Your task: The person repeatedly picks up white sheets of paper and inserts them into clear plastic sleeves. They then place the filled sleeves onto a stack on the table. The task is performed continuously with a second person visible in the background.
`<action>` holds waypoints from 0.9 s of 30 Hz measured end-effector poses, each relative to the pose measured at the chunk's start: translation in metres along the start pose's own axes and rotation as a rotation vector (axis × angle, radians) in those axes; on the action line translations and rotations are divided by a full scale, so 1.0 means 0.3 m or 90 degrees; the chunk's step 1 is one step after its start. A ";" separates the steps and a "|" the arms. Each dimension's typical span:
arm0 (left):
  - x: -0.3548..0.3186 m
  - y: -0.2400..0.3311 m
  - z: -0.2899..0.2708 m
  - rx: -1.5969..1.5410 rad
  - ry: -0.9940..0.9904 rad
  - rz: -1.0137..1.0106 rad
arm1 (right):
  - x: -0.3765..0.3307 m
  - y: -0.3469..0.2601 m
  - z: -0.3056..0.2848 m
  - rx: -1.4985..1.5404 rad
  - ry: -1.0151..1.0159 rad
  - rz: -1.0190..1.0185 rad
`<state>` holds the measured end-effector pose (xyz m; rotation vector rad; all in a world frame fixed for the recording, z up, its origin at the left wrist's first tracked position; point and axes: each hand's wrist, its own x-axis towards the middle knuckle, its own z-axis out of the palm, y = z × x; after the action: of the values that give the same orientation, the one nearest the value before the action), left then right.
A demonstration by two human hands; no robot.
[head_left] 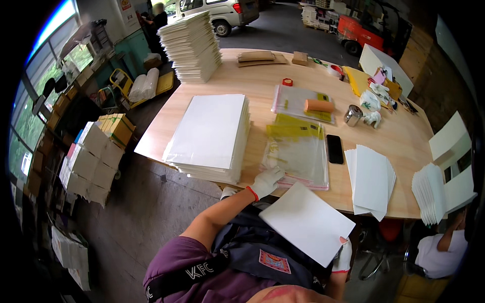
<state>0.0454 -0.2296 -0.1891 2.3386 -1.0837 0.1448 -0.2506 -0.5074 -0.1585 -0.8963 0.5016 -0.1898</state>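
Observation:
My left hand (267,183), in a white glove with a red cuff, is at the near left corner of a pile of clear plastic bags (298,156) with yellow ends. Its fingers are bent together on the edge of the top bag. A flat white rectangular sheet (308,222), like card or a thin booklet, is tilted in front of my body. My right hand (343,255), also gloved, grips it by its near right corner, the thumb on top. Left of the bags stands a thick stack of white sheets in clear wrapping (212,126).
A black phone (334,149) and a fanned pile of white sheets (371,177) lie right of the bags. Beyond are more bags (293,98) with an orange-brown roll (319,105), a metal can (352,115) and a tall white stack (192,48). A seated person (444,247) is at right.

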 end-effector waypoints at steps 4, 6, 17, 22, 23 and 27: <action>-0.004 0.012 -0.010 0.006 0.005 -0.056 | 0.028 0.099 0.013 0.012 0.204 0.008; 0.008 0.018 -0.023 0.087 0.095 -0.016 | 0.035 0.144 0.016 0.067 0.140 0.029; 0.054 0.002 -0.084 -0.252 0.015 0.012 | 0.013 0.183 0.081 0.125 0.093 -0.031; -0.031 0.010 -0.008 -0.170 0.025 0.072 | -0.019 0.176 0.163 0.109 0.111 -0.061; -0.051 0.026 0.026 -0.199 0.100 -0.013 | -0.027 0.172 0.181 0.105 0.092 -0.068; -0.070 0.141 0.193 -0.620 0.342 -0.403 | -0.068 0.163 0.264 0.084 0.107 -0.075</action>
<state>-0.0072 -0.2679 -0.2260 1.4917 -0.0482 -0.0082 -0.2318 -0.4145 -0.1490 -0.7841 0.5852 -0.4031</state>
